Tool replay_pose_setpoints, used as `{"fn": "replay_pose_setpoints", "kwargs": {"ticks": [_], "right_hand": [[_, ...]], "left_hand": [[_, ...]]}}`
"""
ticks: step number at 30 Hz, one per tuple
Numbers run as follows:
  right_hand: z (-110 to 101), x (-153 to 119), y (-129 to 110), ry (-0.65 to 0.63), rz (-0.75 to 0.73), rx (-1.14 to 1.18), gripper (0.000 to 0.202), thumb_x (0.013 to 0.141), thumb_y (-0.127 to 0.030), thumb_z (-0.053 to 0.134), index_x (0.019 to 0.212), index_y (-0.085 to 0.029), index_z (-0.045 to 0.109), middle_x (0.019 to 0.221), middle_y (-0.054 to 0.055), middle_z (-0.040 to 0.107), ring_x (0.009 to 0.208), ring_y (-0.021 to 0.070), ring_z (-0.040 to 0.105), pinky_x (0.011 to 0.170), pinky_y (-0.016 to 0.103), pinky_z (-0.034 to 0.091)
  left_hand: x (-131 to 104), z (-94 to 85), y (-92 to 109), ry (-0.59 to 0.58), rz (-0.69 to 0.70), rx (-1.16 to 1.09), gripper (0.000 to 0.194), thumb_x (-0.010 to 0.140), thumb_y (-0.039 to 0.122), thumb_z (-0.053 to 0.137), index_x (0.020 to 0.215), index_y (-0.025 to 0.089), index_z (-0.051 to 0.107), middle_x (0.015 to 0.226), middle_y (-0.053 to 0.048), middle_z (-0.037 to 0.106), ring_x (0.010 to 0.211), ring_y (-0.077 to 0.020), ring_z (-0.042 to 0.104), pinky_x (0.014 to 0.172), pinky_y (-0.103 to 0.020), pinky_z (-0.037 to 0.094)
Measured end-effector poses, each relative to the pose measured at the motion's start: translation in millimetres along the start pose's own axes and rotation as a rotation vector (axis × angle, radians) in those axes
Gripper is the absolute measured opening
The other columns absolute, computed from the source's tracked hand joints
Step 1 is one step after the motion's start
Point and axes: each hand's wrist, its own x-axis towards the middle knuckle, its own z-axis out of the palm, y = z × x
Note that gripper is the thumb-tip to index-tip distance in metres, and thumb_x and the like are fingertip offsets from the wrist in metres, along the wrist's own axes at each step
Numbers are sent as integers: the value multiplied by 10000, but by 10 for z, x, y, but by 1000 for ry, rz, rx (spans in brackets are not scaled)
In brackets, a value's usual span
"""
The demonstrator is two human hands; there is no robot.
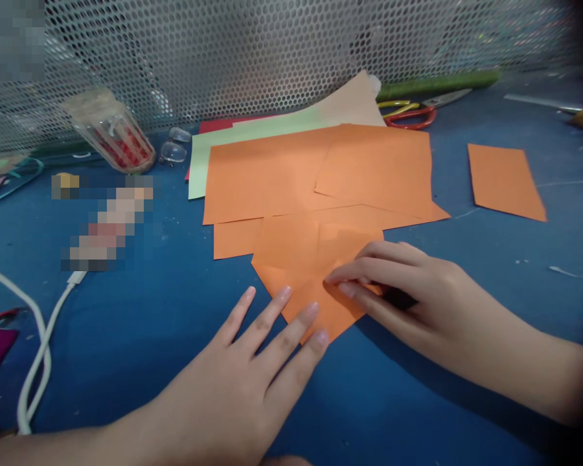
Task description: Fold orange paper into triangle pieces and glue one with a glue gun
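A folded orange paper (291, 246) with a pointed lower end lies on the blue table, and a crease runs down its upper part. My left hand (252, 369) rests flat with fingers spread, some fingertips on the paper's lower left edge and others on the table. From the right, my right hand (403, 291) is closed, with thumb and index fingertip brought together on the paper's middle. Whether the fingertips pinch a layer or only press on it is hard to see.
Behind lie orange sheets (267, 181) over a pale green sheet (199, 165), with scissors (412, 116) beside them. An orange piece (502, 181) lies right. Left are a jar with red bits (121, 139), glasses (175, 149) and a white cable (43, 336). Perforated metal mesh (252, 58) stands behind.
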Motion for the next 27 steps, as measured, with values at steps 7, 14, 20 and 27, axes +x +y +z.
{"fn": "replay_pose_setpoints", "kwargs": {"ticks": [7,14,20,27], "right_hand": [[-33,-38,2,-75,-1,-106,293,1042,-523,676,1111,-253,766,965,76,749,790,235,724,700,373,561],[-38,-46,14,-105,112,-35,338,1045,-603,676,1128,-289,771,1046,80,762,879,254,746,780,413,578],[-113,-46,87,-91,177,78,257,1034,-528,702,1074,-284,773,885,46,732,693,195,691,603,315,562],[-382,-102,443,-139,239,33,232,1042,-434,656,1223,-336,762,800,11,779,609,212,736,518,322,596]], "left_hand": [[7,31,45,-52,-22,31,1135,973,885,636,1785,179,277,1753,-170,458,1667,-553,283,1211,-932,237],[5,23,64,-72,-32,59,1166,938,910,656,1788,203,287,1780,-161,406,1665,-557,290,1227,-921,229],[11,-13,49,-99,-23,56,1137,940,897,670,1775,202,335,1773,-167,416,1642,-560,343,1197,-903,331],[5,-12,24,-64,-27,49,1101,963,921,604,1776,227,341,1774,-155,426,1604,-535,421,1207,-874,340]]}}
